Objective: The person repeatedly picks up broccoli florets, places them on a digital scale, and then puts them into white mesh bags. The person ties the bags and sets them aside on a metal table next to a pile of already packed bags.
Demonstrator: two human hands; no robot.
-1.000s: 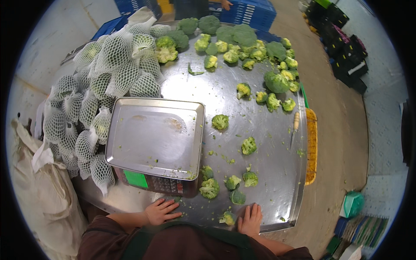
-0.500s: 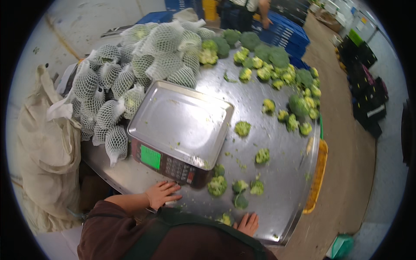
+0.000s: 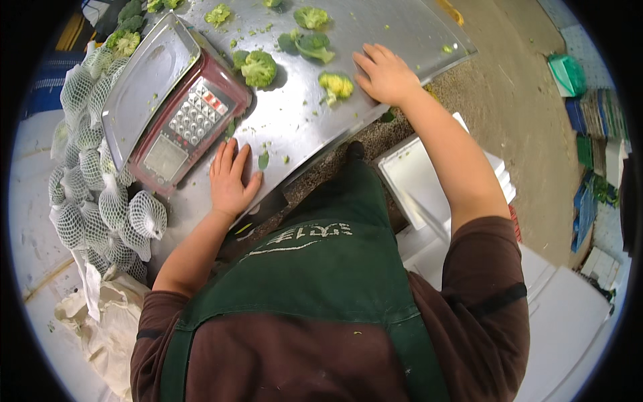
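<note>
My left hand (image 3: 231,175) lies on the near edge of the metal table (image 3: 305,127), fingers spread, just below the weighing scale (image 3: 191,114). Nothing is in it. My right hand (image 3: 388,75) rests flat on the table's edge farther right, also holding nothing, its fingers stretched out. Beside its fingertips is a yellowish broccoli floret (image 3: 335,87). More broccoli lies beyond it: a green floret (image 3: 258,69) against the scale, a cut piece (image 3: 313,47) and another floret (image 3: 312,18).
Net-wrapped broccoli heads (image 3: 87,161) are heaped left of the scale. A cream cloth sack (image 3: 107,328) hangs below them. White foam boxes (image 3: 418,177) stand on the right under my arm. A green bag (image 3: 568,75) and stacked crates (image 3: 599,124) line the far right.
The view has swung down and toward the right, so my apron and the boxes now show. Both hands still rest on the table's edge. The scale's display has gone from green to unlit.
</note>
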